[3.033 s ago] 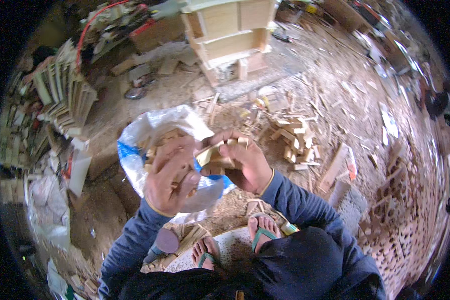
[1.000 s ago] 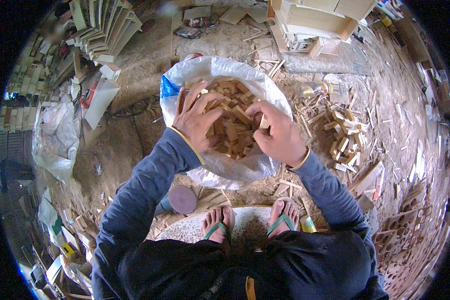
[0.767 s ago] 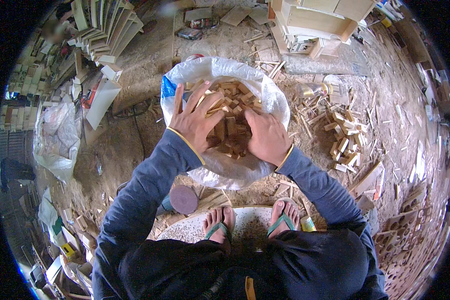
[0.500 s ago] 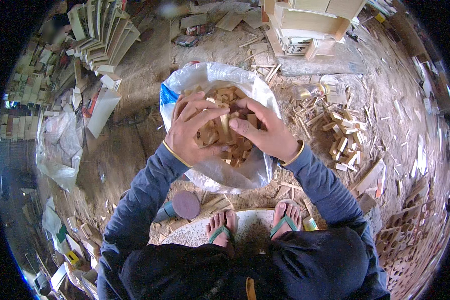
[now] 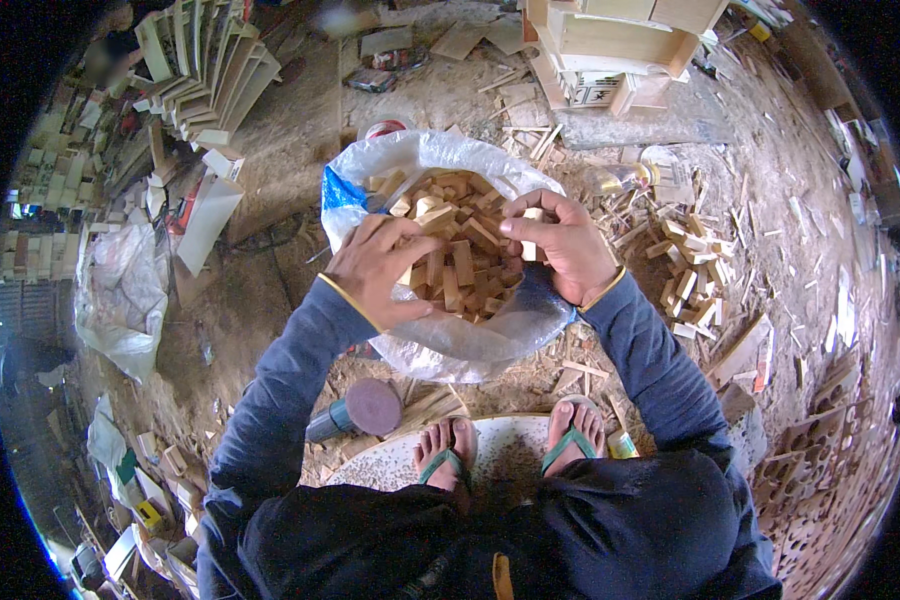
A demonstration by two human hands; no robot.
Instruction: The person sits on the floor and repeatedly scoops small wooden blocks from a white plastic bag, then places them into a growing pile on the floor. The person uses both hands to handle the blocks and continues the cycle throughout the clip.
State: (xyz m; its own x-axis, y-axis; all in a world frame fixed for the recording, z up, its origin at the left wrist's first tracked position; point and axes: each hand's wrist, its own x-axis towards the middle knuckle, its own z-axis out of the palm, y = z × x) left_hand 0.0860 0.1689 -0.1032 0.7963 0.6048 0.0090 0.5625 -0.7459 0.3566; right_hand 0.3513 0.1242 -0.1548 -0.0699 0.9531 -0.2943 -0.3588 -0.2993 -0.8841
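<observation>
A white woven plastic sack with a blue patch stands wide-mouthed in front of me. Many small wooden blocks fill it. Over its left side hangs my left hand, fingers curved and spread apart from the thumb, with nothing visible in them. My right hand, at the right rim, pinches a pale wooden block between thumb and fingers. Part of the sack's rim is hidden behind both hands.
To the right lies a pile of wooden blocks among offcuts. A sanding disc tool is near my feet. Stacked boards stand at far left, a wooden cabinet at the back. A crumpled plastic sack lies left.
My hands have moved apart, the left slightly down and left, the right outward to the right rim. The right hand now shows a block in its pinch. More of the sack's contents shows.
</observation>
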